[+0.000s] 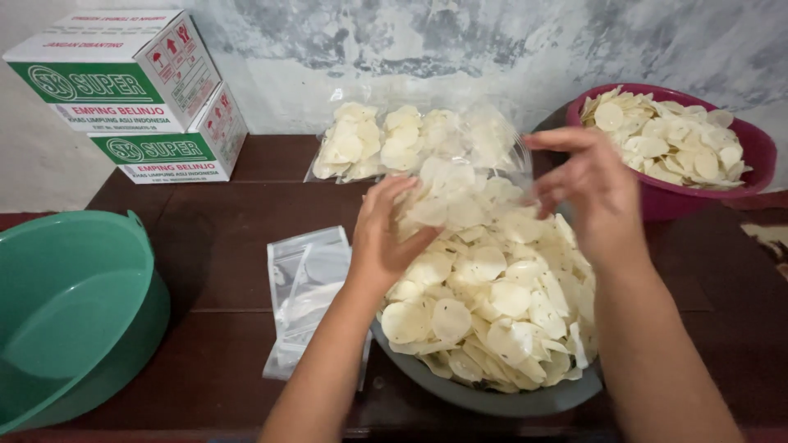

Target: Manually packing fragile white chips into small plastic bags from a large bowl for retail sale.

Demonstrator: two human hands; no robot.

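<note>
Pale round crackers (492, 303) heap in a grey basin (492, 398) at the front of the dark bench (213, 238); the left hand (386, 238) and right hand (587, 193) hover just above the heap, holding a clear bag (468, 176) partly filled with crackers between curled fingers; flat empty bags (304, 287) lie left of the basin; a red bowl (747, 164) of crackers stands behind on the right; 1 green tub (74, 312) sits far left.

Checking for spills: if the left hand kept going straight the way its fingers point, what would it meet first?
Probably the clear bag it is touching, held over the heaped chips; beyond that, filled bags by the wall. Depth is unclear.
</note>
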